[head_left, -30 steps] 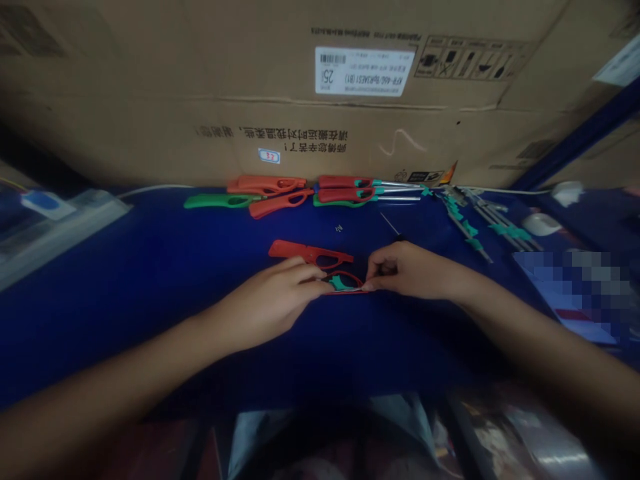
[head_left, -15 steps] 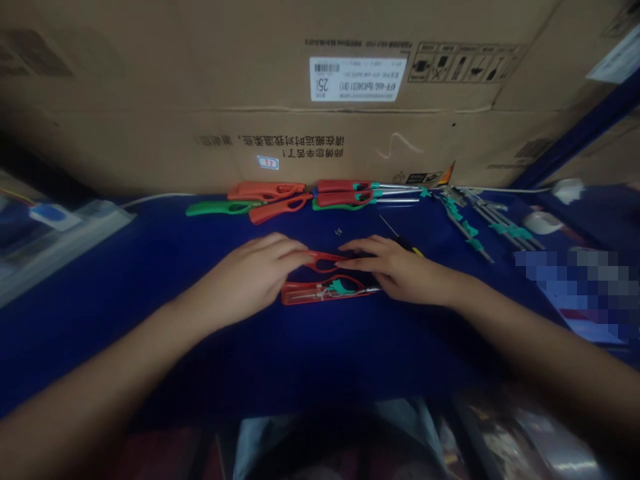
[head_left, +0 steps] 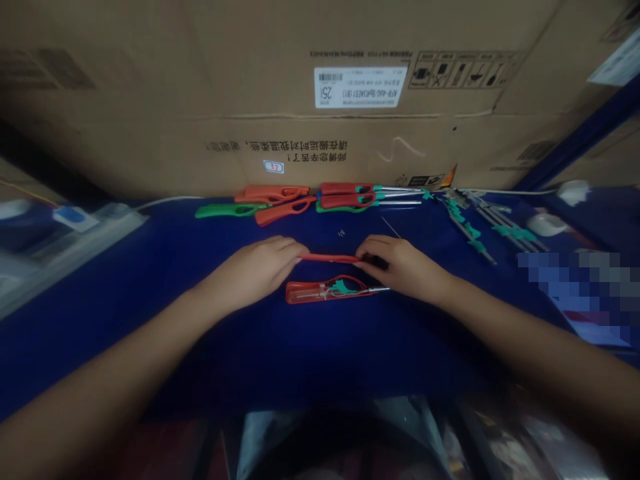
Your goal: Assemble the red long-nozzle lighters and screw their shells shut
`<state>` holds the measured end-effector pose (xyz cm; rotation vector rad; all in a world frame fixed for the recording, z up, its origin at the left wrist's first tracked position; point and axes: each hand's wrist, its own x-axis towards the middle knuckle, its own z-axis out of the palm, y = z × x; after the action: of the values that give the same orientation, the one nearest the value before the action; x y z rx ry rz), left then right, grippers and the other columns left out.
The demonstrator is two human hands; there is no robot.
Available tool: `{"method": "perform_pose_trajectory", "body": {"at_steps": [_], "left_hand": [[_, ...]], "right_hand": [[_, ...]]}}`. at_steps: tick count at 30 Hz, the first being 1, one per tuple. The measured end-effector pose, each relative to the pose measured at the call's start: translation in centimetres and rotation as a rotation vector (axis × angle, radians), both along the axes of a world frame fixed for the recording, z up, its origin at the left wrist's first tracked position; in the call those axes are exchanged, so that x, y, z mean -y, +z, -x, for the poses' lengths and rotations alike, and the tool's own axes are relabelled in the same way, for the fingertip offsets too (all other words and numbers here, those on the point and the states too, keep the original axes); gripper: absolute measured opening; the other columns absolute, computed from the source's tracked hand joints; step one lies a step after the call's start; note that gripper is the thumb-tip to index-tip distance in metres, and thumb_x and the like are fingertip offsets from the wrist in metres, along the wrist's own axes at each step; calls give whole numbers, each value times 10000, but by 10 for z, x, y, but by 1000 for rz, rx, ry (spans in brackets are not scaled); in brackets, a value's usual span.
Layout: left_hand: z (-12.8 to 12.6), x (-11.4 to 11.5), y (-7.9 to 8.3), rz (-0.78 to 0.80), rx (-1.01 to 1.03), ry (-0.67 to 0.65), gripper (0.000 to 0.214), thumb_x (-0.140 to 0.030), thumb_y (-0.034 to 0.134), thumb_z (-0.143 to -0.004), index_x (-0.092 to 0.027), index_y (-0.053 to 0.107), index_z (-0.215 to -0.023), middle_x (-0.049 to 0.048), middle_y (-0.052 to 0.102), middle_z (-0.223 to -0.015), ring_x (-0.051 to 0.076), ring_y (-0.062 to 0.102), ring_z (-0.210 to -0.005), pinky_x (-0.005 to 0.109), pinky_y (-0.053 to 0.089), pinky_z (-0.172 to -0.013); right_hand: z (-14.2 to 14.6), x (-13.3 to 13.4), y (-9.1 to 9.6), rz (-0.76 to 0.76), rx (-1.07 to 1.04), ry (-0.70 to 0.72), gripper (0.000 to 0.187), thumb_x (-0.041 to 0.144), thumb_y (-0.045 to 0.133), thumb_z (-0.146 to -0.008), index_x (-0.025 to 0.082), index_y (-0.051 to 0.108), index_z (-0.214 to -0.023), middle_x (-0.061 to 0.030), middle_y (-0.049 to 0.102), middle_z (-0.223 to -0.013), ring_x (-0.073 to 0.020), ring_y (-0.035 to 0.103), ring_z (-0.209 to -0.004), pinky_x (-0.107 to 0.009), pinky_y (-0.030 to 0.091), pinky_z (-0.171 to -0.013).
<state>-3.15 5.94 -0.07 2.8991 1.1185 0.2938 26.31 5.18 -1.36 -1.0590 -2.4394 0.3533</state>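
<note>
Between my two hands a red lighter shell half (head_left: 330, 258) is held edge-on, a little above the blue table. My left hand (head_left: 263, 270) pinches its left end, and my right hand (head_left: 400, 267) grips the right end with curled fingers. Just below, nearer to me, lies an open red lighter half (head_left: 305, 293) with a clear fuel tank, wires and a green trigger (head_left: 344, 287) in it. Its metal rod reaches right, beneath my right hand. Behind the hands are several tiny screws (head_left: 341, 233) and the thin shaft of a screwdriver (head_left: 391, 227), whose handle is hidden.
Along the cardboard box (head_left: 200, 80) at the back lie orange shells (head_left: 283, 211), a green shell (head_left: 225, 210) and red lighters with metal rods (head_left: 345, 200). Rods with green parts (head_left: 465, 227) lie to the right, near a white roll (head_left: 547, 223). A clear plastic bag (head_left: 100, 230) lies left.
The red shell half has been lifted and turned from lying flat to edge-on. My right hand has closed its fingers round the right end.
</note>
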Motion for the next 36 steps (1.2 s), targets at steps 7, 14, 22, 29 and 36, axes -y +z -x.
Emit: {"method": "perform_pose_trajectory", "body": {"at_steps": [7, 14, 22, 29, 36], "left_hand": [[-8, 12, 8, -127, 67, 50, 417, -345, 536, -987, -183, 533, -1371, 108, 635, -1293, 283, 605, -1176, 444, 505, -1007], [-15, 25, 15, -43, 35, -28, 331, -307, 458, -1011, -174, 567, -1293, 102, 661, -1132, 276, 635, -1049, 421, 515, -912], [-14, 23, 12, 134, 250, 326, 309, -454, 564, -943, -186, 584, -791, -21, 578, -655, 131, 521, -551, 266, 360, -529], [-24, 28, -2, 357, 462, 175, 164, -329, 643, -905, -183, 707, -864, 5, 669, -828, 138, 620, -727, 249, 457, -654], [-30, 30, -9, 417, 507, 126, 131, -308, 718, -859, -179, 703, -848, 19, 682, -893, 142, 643, -767, 250, 478, -710]], "right_hand": [[9, 12, 9, 204, -273, -140, 135, 310, 643, -913, 179, 661, -884, -28, 706, -819, -153, 649, -748, -265, 490, -692], [15, 23, 15, 327, -386, -48, 196, 349, 631, -925, 181, 654, -1022, -27, 694, -857, -141, 640, -758, -270, 512, -719], [9, 24, 16, 339, -315, -114, 332, 430, 712, -860, 189, 613, -1067, -19, 658, -839, -139, 602, -718, -270, 479, -646], [13, 29, 12, 235, -137, 116, 50, 179, 664, -881, 193, 677, -927, -27, 643, -882, -128, 594, -783, -252, 495, -710], [19, 30, 6, 232, -163, 114, 85, 164, 654, -897, 181, 692, -971, -14, 607, -824, -111, 572, -702, -216, 460, -607]]}}
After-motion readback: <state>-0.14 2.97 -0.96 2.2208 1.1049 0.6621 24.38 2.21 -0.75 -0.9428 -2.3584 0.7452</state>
